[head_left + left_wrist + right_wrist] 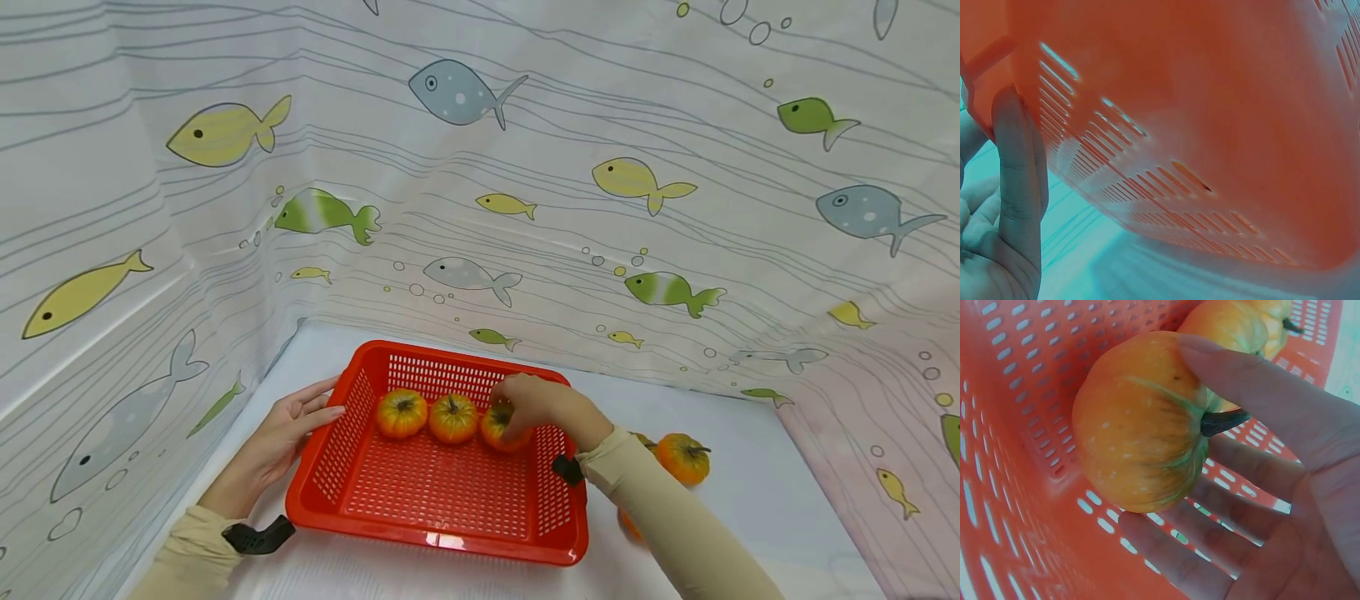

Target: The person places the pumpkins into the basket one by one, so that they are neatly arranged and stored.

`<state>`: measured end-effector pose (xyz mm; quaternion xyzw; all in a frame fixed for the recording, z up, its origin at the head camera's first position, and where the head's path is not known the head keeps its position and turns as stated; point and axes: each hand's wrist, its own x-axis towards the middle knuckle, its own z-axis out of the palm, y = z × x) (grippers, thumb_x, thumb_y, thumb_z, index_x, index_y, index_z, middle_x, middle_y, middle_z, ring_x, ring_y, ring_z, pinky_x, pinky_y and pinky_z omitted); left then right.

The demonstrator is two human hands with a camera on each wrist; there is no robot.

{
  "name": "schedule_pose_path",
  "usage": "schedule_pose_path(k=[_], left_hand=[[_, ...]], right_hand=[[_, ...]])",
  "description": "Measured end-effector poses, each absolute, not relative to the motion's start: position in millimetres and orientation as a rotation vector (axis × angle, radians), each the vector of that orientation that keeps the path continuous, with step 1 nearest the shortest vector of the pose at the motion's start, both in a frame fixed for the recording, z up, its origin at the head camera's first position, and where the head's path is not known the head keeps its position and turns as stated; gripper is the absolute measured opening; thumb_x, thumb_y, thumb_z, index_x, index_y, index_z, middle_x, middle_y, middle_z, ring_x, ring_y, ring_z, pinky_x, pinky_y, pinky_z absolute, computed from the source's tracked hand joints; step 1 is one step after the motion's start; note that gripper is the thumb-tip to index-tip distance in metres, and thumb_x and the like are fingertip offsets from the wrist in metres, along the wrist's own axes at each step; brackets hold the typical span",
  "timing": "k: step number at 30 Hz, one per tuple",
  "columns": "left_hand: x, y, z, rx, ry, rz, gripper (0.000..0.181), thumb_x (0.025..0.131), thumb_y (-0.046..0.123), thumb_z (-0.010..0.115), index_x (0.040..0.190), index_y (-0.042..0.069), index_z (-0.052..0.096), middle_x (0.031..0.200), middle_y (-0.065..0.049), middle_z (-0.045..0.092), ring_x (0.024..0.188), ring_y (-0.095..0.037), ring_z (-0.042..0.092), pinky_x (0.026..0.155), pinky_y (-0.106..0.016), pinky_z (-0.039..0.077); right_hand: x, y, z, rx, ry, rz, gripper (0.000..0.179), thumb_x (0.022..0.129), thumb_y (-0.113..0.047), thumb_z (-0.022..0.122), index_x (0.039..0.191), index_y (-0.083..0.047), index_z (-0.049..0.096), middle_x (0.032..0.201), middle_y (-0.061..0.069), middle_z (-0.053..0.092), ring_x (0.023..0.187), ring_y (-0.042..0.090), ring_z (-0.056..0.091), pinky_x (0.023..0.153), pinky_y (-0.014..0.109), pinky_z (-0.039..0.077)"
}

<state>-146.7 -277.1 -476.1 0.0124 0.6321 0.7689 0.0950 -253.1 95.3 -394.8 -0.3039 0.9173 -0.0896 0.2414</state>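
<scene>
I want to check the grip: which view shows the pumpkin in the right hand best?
The right wrist view: the pumpkin fills the frame, with the right hand cupping it, thumb on top. In the head view the hand covers most of the pumpkin inside the red basket. The left wrist view shows only the basket's wall.

The left hand [288,425] lies near the worktop's left edge with fingers straight and relaxed, the fingertips [1013,156] pressed flat against an upright surface, wrist low and forearm running back toward the near left corner. The right hand [536,407] reaches in from the right side, arm bent at the wrist, palm down, thumb and fingers [1254,394] curled in a grip round a small round object
</scene>
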Motion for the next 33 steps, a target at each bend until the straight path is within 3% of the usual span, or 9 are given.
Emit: schedule_pose_path(k=[4, 13, 27, 33], left_hand=[[-146.9, -277.0, -476.9, 0.041, 1.872, 2.279, 0.069, 0.105, 0.011, 0.058, 0.163, 0.001, 0.021, 0.121, 0.007, 0.072, 0.108, -0.014, 0.075, 0.088, -0.040, 0.063], [-146.9, -277.0, -475.8, 0.057, 1.874, 2.283, 0.069, 0.105, 0.010, 0.057, 0.163, 0.001, 0.021, 0.122, 0.006, 0.072, 0.109, -0.015, 0.075, 0.089, -0.041, 0.063], [-145.9, -278.2, -475.5, 0.048, 1.864, 2.282, 0.069, 0.106, 0.010, 0.057, 0.163, 0.001, 0.020, 0.120, 0.006, 0.072, 0.106, -0.015, 0.075, 0.087, -0.041, 0.063], [-146.6, -278.1, -476.1, 0.059, 1.859, 2.286, 0.069, 0.106, 0.010, 0.057, 0.163, 0.001, 0.020, 0.120, 0.006, 0.073, 0.106, -0.016, 0.076, 0.087, -0.042, 0.063]], right_hand=[[-251.1, 94.3, -397.2, -0.788, 2.505, -0.266, 0.057, 0.078, -0.023, 0.091, 0.130, -0.013, 0.068, 0.125, 0.002, 0.068, 0.113, 0.020, 0.059, 0.104, 0.043, 0.055], [-250.1, 89.3, -401.7, -0.851, 2.488, -0.243, 0.055, 0.077, -0.017, 0.090, 0.127, -0.012, 0.070, 0.117, 0.001, 0.070, 0.107, 0.020, 0.059, 0.101, 0.041, 0.056], [-248.8, 88.6, -400.2, -0.878, 2.487, -0.257, 0.054, 0.077, -0.013, 0.088, 0.128, -0.013, 0.070, 0.122, 0.004, 0.069, 0.107, 0.021, 0.058, 0.100, 0.041, 0.057], [-247.4, 90.9, -397.5, -0.833, 2.500, -0.270, 0.058, 0.079, -0.016, 0.089, 0.133, -0.015, 0.068, 0.129, 0.004, 0.068, 0.115, 0.022, 0.058, 0.104, 0.043, 0.055]])
